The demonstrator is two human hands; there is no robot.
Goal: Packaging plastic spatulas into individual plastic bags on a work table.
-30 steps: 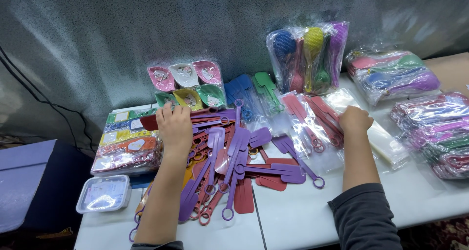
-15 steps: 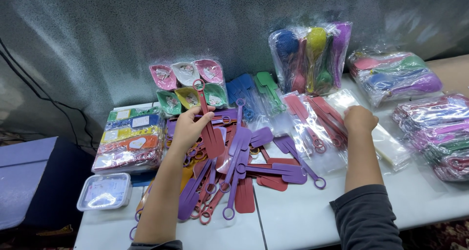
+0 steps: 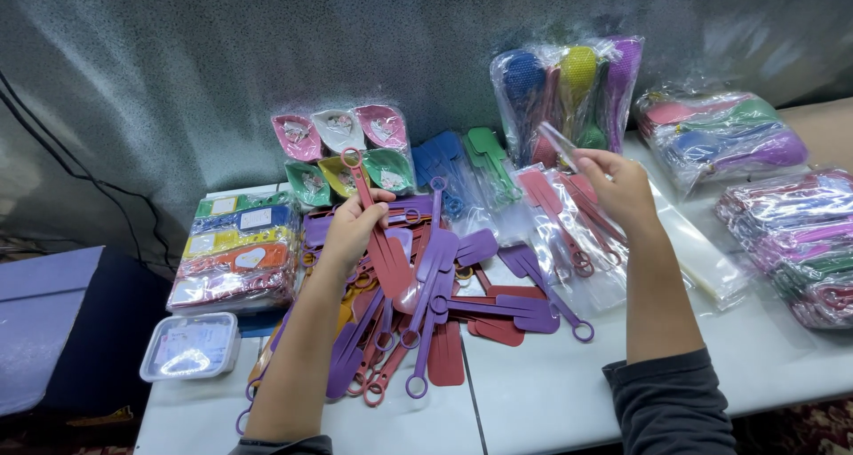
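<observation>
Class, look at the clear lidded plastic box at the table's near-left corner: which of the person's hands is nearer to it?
Left. The left hand is up and to the right of the clear box; the right hand is far across the table.

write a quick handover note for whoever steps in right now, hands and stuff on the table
Left hand: shut on a red spatula, lifted off the loose pile of purple and red spatulas.
Right hand: pinching a clear plastic sleeve above the bagged red spatulas.
Done: several spatulas already bagged, lying right of the pile.
Left: the held spatula is not yet in the sleeve; many still lie loose.
</observation>
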